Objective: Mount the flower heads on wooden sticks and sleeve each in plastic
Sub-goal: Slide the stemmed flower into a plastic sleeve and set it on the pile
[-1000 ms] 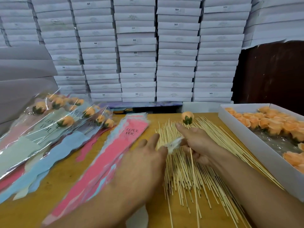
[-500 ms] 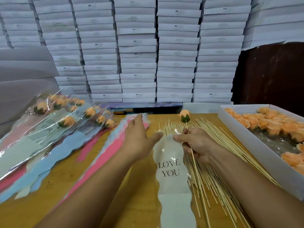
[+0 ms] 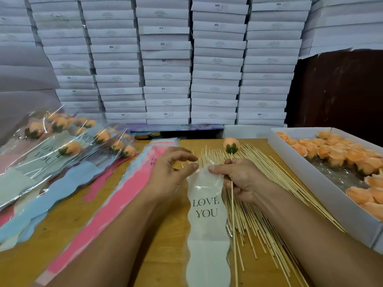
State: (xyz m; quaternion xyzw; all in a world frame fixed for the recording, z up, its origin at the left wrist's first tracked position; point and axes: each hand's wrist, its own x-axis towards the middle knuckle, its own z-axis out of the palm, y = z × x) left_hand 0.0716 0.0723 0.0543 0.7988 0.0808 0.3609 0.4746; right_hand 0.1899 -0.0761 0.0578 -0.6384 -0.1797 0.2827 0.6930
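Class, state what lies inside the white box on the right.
The white box holds loose orange flower heads lying on clear plastic film; whatever lies beneath them is covered.

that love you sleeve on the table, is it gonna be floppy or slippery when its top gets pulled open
Probably floppy: the sleeve is thin clear film, crinkled near the right hand. Likely slick too, since it shows glare. It looks light, so it may slide on the table.

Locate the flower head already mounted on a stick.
In the head view, centre: the mounted flower head stands above the right hand, over the loose sticks.
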